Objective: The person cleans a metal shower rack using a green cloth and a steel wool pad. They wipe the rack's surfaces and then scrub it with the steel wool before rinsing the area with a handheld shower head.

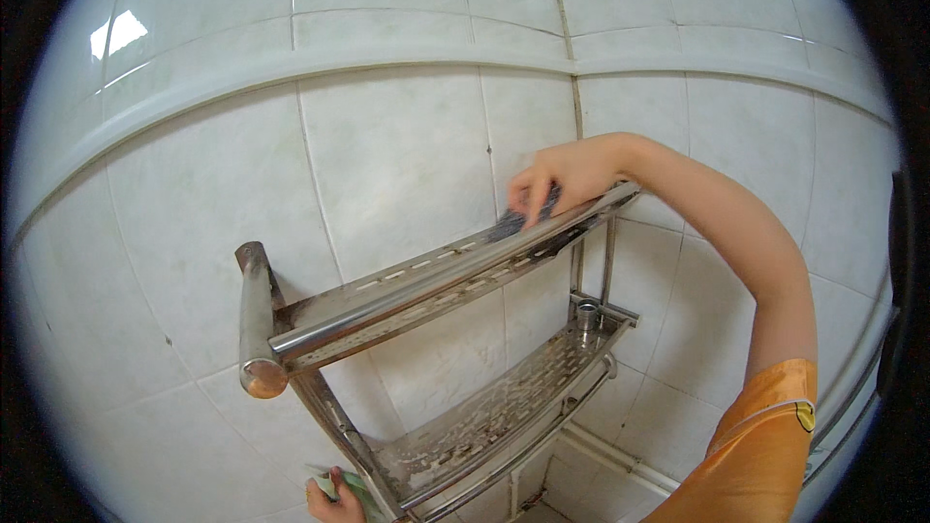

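A two-tier metal wall rack [354, 315] with slotted shelves is fixed to the tiled wall near a corner. My right hand [557, 179] reaches over the rail of its upper shelf. Its fingers are bent and press a dark, rough-looking scrubbing pad [513, 222] onto that shelf near the right end. Low at the picture's edge, my left hand [336, 502] is closed around a flat green pad [360, 492] beside the left end of the lower shelf. What kind of pad the green one is I cannot make out, and part of it is hidden by the rack frame.
Whitish wet streaks or suds cover the lower shelf [455, 431]. A small metal cup-shaped fitting [586, 315] stands at its right end. White pipes [620, 460] run along the wall below. A raised tile ledge [387, 66] crosses the walls above. Dark hoses or cables [867, 397] hang at right.
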Motion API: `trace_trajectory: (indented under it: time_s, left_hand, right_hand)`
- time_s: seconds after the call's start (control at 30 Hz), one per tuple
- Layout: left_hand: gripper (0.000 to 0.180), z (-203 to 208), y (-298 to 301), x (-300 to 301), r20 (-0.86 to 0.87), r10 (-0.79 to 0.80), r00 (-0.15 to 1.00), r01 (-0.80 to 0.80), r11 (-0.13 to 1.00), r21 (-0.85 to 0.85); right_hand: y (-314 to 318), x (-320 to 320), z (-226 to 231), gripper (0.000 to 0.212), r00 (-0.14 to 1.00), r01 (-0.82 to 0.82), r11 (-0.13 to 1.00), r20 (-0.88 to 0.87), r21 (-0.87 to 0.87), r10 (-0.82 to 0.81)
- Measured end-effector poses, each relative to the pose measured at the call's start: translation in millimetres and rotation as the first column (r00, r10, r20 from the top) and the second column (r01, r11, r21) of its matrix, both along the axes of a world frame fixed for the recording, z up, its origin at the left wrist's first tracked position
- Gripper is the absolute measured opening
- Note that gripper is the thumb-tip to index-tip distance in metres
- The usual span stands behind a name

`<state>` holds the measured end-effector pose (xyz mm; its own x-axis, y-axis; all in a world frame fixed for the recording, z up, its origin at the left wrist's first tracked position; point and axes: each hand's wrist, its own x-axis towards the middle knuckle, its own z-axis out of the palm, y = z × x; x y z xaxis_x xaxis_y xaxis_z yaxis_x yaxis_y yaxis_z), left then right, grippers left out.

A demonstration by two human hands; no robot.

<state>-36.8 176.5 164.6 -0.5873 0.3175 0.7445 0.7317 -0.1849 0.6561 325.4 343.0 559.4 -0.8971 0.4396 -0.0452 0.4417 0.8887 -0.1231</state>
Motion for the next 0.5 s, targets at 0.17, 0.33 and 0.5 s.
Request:
trace_trajectory:
  time_s: [0.17,0.33,0.5]
  left_hand:
    - [0.023,-4.3,4.6,-0.4,-0.044,0.038,0.998,-0.036,0.999,0.038]
    - [0.015,-3.9,3.3,-3.5,0.006,-0.043,0.999,0.043,0.999,-0.023]
    - [0.013,9.2,-12.8,-3.9,-0.007,-0.097,0.995,0.096,0.991,-0.095]
  right_hand:
    - [-2.1,7.0,-4.2,0.035,0.994,0.056,0.997,-0.087,-0.056,-0.061]
    - [-14.4,-72.5,-6.2,0.033,0.974,-0.196,0.976,-0.136,-0.097,0.182]
    - [-14.3,-49.3,-7.0,0.032,0.988,-0.117,0.992,-0.110,-0.046,0.111]
